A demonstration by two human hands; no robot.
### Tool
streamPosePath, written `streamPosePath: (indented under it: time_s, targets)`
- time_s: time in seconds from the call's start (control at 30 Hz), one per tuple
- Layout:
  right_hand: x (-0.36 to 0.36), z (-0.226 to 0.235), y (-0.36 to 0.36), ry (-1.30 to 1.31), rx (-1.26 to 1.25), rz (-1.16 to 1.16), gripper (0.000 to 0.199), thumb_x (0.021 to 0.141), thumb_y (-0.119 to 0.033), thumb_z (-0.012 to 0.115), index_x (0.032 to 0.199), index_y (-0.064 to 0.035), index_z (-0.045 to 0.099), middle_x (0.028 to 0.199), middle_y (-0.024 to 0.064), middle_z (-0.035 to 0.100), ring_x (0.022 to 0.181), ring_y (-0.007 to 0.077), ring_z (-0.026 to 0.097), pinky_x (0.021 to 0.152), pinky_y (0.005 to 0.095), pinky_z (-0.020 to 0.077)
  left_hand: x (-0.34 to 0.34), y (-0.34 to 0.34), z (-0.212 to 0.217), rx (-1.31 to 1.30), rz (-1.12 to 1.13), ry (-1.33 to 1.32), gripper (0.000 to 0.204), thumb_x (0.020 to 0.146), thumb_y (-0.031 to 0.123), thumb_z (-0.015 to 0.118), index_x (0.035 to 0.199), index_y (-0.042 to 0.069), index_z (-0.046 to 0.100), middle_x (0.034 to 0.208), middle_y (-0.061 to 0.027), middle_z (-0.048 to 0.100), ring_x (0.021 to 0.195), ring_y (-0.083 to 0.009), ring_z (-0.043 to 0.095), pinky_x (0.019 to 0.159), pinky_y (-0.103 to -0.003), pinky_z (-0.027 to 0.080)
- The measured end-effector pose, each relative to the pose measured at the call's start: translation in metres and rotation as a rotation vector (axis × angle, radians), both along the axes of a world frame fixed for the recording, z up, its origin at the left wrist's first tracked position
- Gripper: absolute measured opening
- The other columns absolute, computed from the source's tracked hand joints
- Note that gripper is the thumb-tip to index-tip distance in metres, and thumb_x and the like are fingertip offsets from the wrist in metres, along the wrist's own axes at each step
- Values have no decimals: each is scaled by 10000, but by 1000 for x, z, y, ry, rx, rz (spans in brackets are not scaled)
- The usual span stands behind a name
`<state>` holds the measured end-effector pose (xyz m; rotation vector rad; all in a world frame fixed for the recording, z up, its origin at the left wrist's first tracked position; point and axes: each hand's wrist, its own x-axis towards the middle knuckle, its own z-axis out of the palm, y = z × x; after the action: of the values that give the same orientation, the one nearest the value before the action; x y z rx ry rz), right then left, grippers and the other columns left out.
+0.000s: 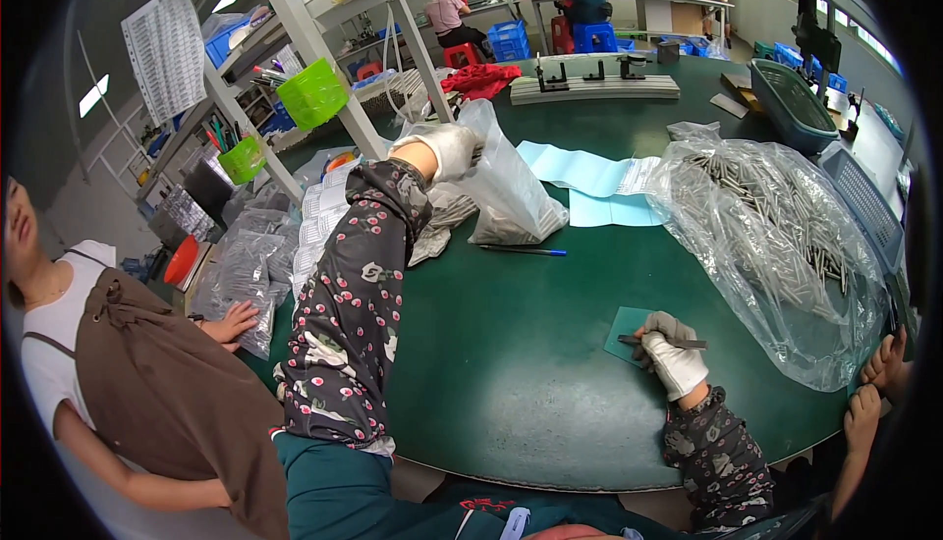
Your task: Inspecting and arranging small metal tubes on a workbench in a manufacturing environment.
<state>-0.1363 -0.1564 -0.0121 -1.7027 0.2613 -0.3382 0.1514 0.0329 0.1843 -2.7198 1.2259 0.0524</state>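
Note:
My left hand (447,150), in a white glove, is stretched out to a clear plastic bag (513,191). Its fingers are closed at the side of the bag's upper part, partly hidden. The bag stands upright, with grey contents low inside. My right hand (676,358), gloved in white and grey, grips a slim dark tool (692,345) lying crosswise in its fingers. That hand is over a small green square sheet (621,332) on the green table (491,363). A blue pen (524,250) lies just in front of the bag.
A large clear bag of metal pins (776,216) spreads over the table's right side. Light blue paper (604,182) lies beyond. At the left, a person in a brown apron (162,383) stands by plastic bags (250,265). Another person's hands (869,398) rest at the right edge. Shelf posts (319,54) rise near my left arm.

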Motion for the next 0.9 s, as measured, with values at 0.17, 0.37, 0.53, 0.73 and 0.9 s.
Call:
streamPosePath:
  time_s: [0.17,0.37,0.53,0.73,0.9]
  targets:
    - [-1,3,4,16,6,-1,133,823,-79,430,769,-19,536,616,46,560,521,94,546,459,226,434,18,-13,-15,-436,-248,354,349,676,133,584,1018,71,554,819,-148,634,740,-266,614,652,-367,470]
    - [-2,5,3,21,43,18,130,824,-83,440,777,-9,536,618,44,548,525,92,533,484,232,434,15,-11,5,370,74,68,493,576,140,668,1045,25,572,881,-163,639,827,-250,625,664,-353,492]
    - [-3,3,1,-34,2,15,116,821,-81,449,788,-3,528,658,56,555,549,105,539,515,245,445,-9,-28,-5,467,109,-101,374,704,133,581,1065,37,599,991,-161,629,893,-282,623,735,-362,500]
    - [-5,12,4,69,73,11,112,816,-78,455,787,-2,533,654,49,548,568,102,536,521,245,441,-38,-34,8,380,-97,-75,317,750,93,528,1051,32,608,1021,-153,620,932,-292,608,803,-338,480]
    - [-3,28,10,-120,-441,130,82,802,-66,480,820,-39,555,664,87,568,548,156,542,522,272,438,-10,11,10,-132,-53,460,458,733,65,531,1191,60,507,920,-107,623,775,-143,590,682,-271,462]
